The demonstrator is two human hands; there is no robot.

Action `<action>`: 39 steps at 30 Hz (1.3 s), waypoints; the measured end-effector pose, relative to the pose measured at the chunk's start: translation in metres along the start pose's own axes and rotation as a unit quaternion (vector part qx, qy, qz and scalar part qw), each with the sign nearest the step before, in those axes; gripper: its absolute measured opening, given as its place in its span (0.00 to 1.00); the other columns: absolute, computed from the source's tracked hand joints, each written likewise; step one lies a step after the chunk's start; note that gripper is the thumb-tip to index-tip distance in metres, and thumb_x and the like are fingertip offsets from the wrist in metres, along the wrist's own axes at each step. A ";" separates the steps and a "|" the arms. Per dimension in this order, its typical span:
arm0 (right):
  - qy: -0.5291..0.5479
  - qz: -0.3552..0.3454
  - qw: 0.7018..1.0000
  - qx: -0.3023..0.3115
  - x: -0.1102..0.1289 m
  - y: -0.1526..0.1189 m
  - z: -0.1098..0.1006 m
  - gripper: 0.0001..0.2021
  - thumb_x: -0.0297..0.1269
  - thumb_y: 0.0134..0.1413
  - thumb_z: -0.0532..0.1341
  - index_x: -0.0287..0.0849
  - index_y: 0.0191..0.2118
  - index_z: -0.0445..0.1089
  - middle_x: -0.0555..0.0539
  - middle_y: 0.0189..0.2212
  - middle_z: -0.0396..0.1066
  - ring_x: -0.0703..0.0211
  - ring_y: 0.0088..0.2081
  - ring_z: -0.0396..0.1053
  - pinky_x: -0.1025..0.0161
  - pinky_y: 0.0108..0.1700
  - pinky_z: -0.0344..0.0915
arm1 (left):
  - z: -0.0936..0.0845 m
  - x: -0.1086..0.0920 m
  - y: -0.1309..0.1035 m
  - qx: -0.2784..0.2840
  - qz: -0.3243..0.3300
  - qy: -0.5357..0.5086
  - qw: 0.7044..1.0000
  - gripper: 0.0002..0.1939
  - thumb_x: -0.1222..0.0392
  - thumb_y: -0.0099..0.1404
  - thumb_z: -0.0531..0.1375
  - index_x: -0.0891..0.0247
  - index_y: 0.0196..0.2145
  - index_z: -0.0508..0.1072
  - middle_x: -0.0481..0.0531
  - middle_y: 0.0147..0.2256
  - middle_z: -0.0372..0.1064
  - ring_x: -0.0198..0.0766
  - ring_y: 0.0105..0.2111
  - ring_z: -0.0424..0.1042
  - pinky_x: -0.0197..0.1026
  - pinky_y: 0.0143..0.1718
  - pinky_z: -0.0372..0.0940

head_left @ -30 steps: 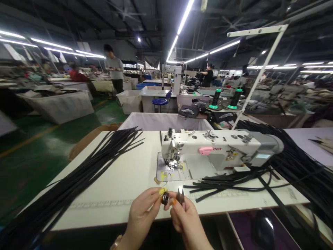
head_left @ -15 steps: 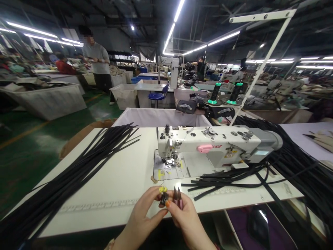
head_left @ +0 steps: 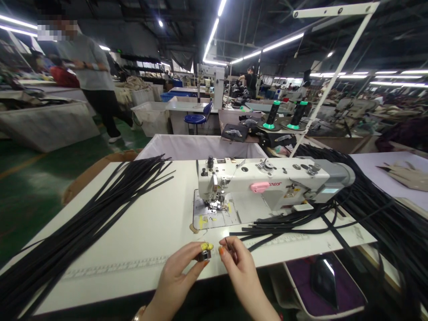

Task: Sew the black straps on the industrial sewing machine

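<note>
Pinching a small round metal bobbin case (head_left: 203, 255) between fingertips, the left hand (head_left: 179, 278) hovers over the smooth white bench (head_left: 150, 232) edge; the right hand (head_left: 239, 267) grips slim dark thread snips (head_left: 229, 246). Flat black straps (head_left: 100, 209) fan out leftward.

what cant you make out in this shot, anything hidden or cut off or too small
- Small metal part in the left hand: mostly covered by fingertips, head view.
- Dark tool in the right hand: only a tip shows.
- Sewing machine label: too small to read.
- Black strips: cut off at the left edge.
</note>
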State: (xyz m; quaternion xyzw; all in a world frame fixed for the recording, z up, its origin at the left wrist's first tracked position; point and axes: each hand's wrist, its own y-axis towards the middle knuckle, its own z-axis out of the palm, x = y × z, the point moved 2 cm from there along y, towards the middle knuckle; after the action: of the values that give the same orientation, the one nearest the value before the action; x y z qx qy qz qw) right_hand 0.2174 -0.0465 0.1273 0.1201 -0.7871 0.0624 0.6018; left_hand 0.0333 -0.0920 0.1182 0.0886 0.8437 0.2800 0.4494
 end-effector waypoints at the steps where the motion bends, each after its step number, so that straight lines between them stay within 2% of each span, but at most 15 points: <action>1: -0.070 -0.016 0.997 -0.005 -0.005 0.005 0.000 0.09 0.43 0.64 0.55 0.43 0.42 0.67 0.49 0.33 0.70 0.58 0.35 0.69 0.63 0.38 0.65 | 0.000 0.001 -0.001 -0.006 -0.007 -0.003 1.000 0.10 0.56 0.62 0.65 0.57 0.42 0.79 0.53 0.40 0.79 0.44 0.39 0.79 0.43 0.43 0.76; 3: -0.226 -0.045 0.973 -0.011 -0.018 0.016 0.005 0.08 0.38 0.64 0.55 0.42 0.45 0.66 0.46 0.35 0.71 0.55 0.37 0.71 0.61 0.39 0.66 | -0.002 0.001 -0.001 -0.018 -0.019 -0.015 1.000 0.10 0.57 0.62 0.65 0.58 0.42 0.79 0.54 0.41 0.79 0.44 0.38 0.79 0.42 0.41 0.77; 6: -0.410 -0.081 0.908 -0.013 -0.038 0.034 0.018 0.10 0.31 0.62 0.55 0.39 0.47 0.69 0.41 0.40 0.72 0.49 0.40 0.72 0.58 0.39 0.67 | -0.003 -0.001 -0.002 -0.014 -0.027 -0.037 0.999 0.11 0.59 0.62 0.65 0.58 0.44 0.78 0.53 0.41 0.79 0.42 0.38 0.79 0.39 0.38 0.77; 8: -0.460 -0.101 0.882 -0.021 -0.044 0.040 0.023 0.12 0.27 0.60 0.56 0.39 0.48 0.70 0.39 0.42 0.72 0.46 0.43 0.71 0.53 0.44 0.66 | -0.004 -0.003 -0.002 -0.001 -0.032 -0.044 0.999 0.12 0.61 0.62 0.65 0.58 0.44 0.77 0.53 0.42 0.78 0.42 0.38 0.79 0.38 0.39 0.77; 9: -0.456 -0.110 0.883 -0.027 -0.042 0.040 0.024 0.13 0.26 0.59 0.57 0.39 0.48 0.71 0.38 0.43 0.72 0.44 0.45 0.69 0.50 0.48 0.64 | -0.005 -0.003 -0.002 0.007 -0.036 -0.046 0.998 0.12 0.62 0.62 0.65 0.58 0.44 0.77 0.53 0.42 0.78 0.41 0.38 0.79 0.38 0.39 0.76; 12: -0.304 -0.129 0.944 -0.017 -0.022 0.030 0.015 0.12 0.29 0.61 0.57 0.43 0.48 0.72 0.41 0.45 0.72 0.47 0.48 0.67 0.50 0.53 0.61 | -0.004 -0.004 -0.002 0.032 -0.056 -0.054 0.996 0.11 0.62 0.62 0.64 0.58 0.44 0.76 0.52 0.41 0.78 0.40 0.38 0.79 0.38 0.40 0.76; 15: -0.068 -0.107 0.990 0.059 0.008 0.015 0.002 0.10 0.36 0.65 0.55 0.46 0.46 0.73 0.47 0.38 0.71 0.57 0.41 0.69 0.60 0.46 0.64 | 0.001 -0.007 0.000 0.060 -0.070 -0.071 0.993 0.10 0.62 0.63 0.64 0.58 0.43 0.75 0.51 0.41 0.78 0.40 0.38 0.78 0.39 0.41 0.76; 18: -0.014 -0.109 0.990 0.090 0.028 0.005 -0.004 0.08 0.40 0.63 0.59 0.45 0.39 0.74 0.51 0.31 0.67 0.60 0.35 0.66 0.63 0.40 0.62 | 0.007 -0.008 -0.001 0.092 -0.088 -0.098 0.987 0.07 0.62 0.63 0.63 0.58 0.41 0.75 0.50 0.39 0.77 0.40 0.38 0.78 0.39 0.41 0.75; 21: -0.067 -0.125 0.989 0.051 0.029 0.003 -0.004 0.11 0.37 0.64 0.57 0.43 0.30 0.69 0.52 0.27 0.64 0.61 0.33 0.63 0.63 0.39 0.59 | 0.013 -0.003 -0.008 0.105 -0.134 -0.146 0.975 0.07 0.60 0.64 0.62 0.59 0.41 0.74 0.51 0.38 0.76 0.41 0.38 0.77 0.40 0.42 0.74; 24: -0.114 -0.139 0.983 0.035 0.019 0.002 0.001 0.10 0.34 0.66 0.53 0.43 0.31 0.64 0.50 0.30 0.65 0.60 0.34 0.62 0.61 0.40 0.58 | 0.017 0.003 -0.014 0.097 -0.193 -0.215 0.953 0.13 0.58 0.65 0.62 0.60 0.47 0.73 0.53 0.41 0.75 0.40 0.35 0.76 0.41 0.39 0.74; 27: -0.107 -0.150 0.982 0.037 0.012 0.000 0.007 0.10 0.34 0.67 0.49 0.43 0.32 0.62 0.49 0.32 0.64 0.59 0.36 0.61 0.61 0.40 0.57 | 0.021 -0.001 -0.014 0.126 -0.213 -0.319 0.915 0.12 0.57 0.65 0.62 0.60 0.46 0.74 0.54 0.42 0.71 0.35 0.31 0.72 0.38 0.34 0.71; 30: -0.010 -0.114 0.993 0.040 0.005 -0.002 0.013 0.12 0.37 0.67 0.51 0.43 0.30 0.61 0.50 0.30 0.62 0.61 0.34 0.61 0.63 0.38 0.58 | 0.024 -0.007 -0.011 0.167 -0.252 -0.412 0.859 0.10 0.55 0.64 0.63 0.62 0.42 0.74 0.51 0.37 0.69 0.30 0.27 0.66 0.34 0.29 0.66; 34: 0.217 0.027 0.973 0.076 -0.010 0.000 0.014 0.15 0.46 0.67 0.50 0.43 0.35 0.64 0.57 0.18 0.56 0.68 0.18 0.50 0.68 0.21 0.48 | 0.023 -0.004 -0.011 0.218 -0.316 -0.444 0.809 0.13 0.54 0.61 0.66 0.63 0.41 0.73 0.48 0.31 0.66 0.28 0.25 0.61 0.30 0.26 0.58; 36: 0.247 0.071 0.966 0.031 -0.015 0.002 -0.002 0.16 0.50 0.66 0.49 0.44 0.34 0.64 0.59 0.16 0.55 0.70 0.13 0.43 0.69 0.15 0.42 | 0.014 0.003 -0.012 0.244 -0.331 -0.453 0.791 0.15 0.54 0.59 0.68 0.63 0.40 0.72 0.48 0.31 0.67 0.27 0.24 0.59 0.30 0.25 0.55; 39: 0.072 0.008 0.987 -0.143 -0.009 -0.006 -0.055 0.19 0.53 0.63 0.53 0.46 0.28 0.64 0.56 0.15 0.56 0.68 0.12 0.48 0.68 0.13 0.47 | -0.010 0.020 -0.011 0.273 -0.338 -0.441 0.785 0.16 0.55 0.57 0.69 0.62 0.40 0.72 0.49 0.33 0.68 0.29 0.26 0.61 0.30 0.25 0.55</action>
State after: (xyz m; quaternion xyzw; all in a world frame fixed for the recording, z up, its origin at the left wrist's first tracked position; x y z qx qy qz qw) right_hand 0.2724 -0.0380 0.1334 0.0219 -0.7434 -0.0376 0.6675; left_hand 0.0145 -0.0973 0.1019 0.0306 0.5708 -0.2011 0.7955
